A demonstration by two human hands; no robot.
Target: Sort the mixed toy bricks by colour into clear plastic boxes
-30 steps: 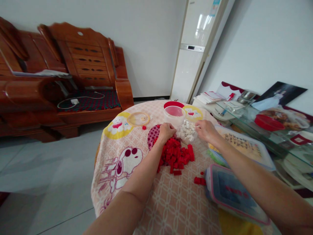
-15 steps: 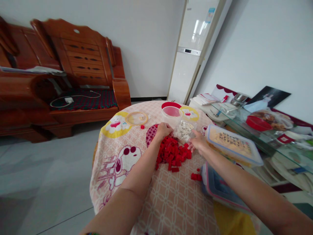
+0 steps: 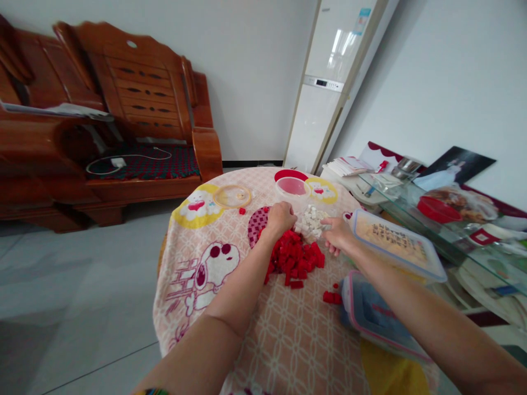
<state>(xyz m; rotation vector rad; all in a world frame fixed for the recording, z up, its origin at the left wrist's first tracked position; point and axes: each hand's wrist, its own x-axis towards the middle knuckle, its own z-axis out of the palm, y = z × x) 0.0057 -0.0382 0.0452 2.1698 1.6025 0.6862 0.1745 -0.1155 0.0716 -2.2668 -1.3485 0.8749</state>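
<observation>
A clear plastic bag of small white blocks [image 3: 312, 219] lies between my hands, over the far edge of a pile of red toy bricks [image 3: 293, 255]. My left hand [image 3: 281, 218] is closed on the bag's left side, its fingertips partly hidden. At the right side, my right hand [image 3: 339, 235] pinches the bag between thumb and fingers, the lower fingers curled loosely. Just behind the bag stands a translucent round tub [image 3: 293, 189] with a pinkish inside.
A round clear lid [image 3: 233, 196] lies on the patterned tablecloth [image 3: 296, 334]. To the right are a lidded box of yellowish pieces [image 3: 395, 241] and a blue-filled box with a pink-edged lid [image 3: 381, 312]. Stray red bricks [image 3: 331, 297] lie beside it. A glass shelf [image 3: 436, 230] stands beyond.
Both hands stay at the bag of white blocks. My right hand has shifted slightly and the bag looks more blurred. The whole view has moved a little.
</observation>
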